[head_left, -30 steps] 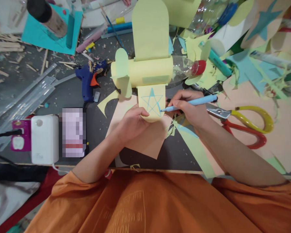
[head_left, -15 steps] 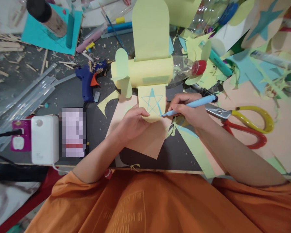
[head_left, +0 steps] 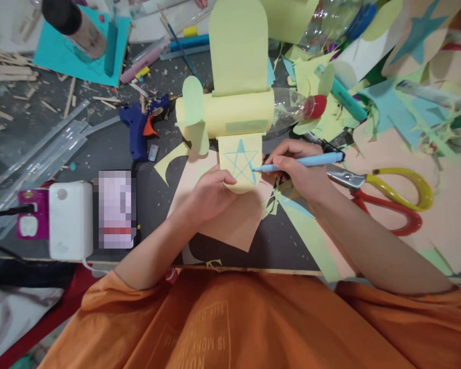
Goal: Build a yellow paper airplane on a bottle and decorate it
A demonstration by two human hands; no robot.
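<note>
A plastic bottle (head_left: 288, 108) with a red cap lies sideways, wrapped in yellow paper, with paper wings and a tail like an airplane. On its near wing (head_left: 240, 180) is a star outlined in blue, its top point coloured in. My left hand (head_left: 215, 193) pinches that wing's rounded end, thumb on top, fingers beneath. In my right hand (head_left: 297, 164) is a light blue felt-tip pen (head_left: 317, 159), its tip at the star's right side. Scissors (head_left: 392, 197) with yellow and red handles lie beside my right wrist.
A blue glue gun (head_left: 140, 130) lies left of the bottle. Nearer the left edge are a white power bank (head_left: 71, 220), a phone (head_left: 115, 210) and clear glue sticks (head_left: 57, 146). Paper scraps (head_left: 311, 77) and a spray can (head_left: 77, 31) are farther back.
The pen tip has moved up a little along the star's right side, and the blue at the lower right point is thicker. My left hand stays in place.
</note>
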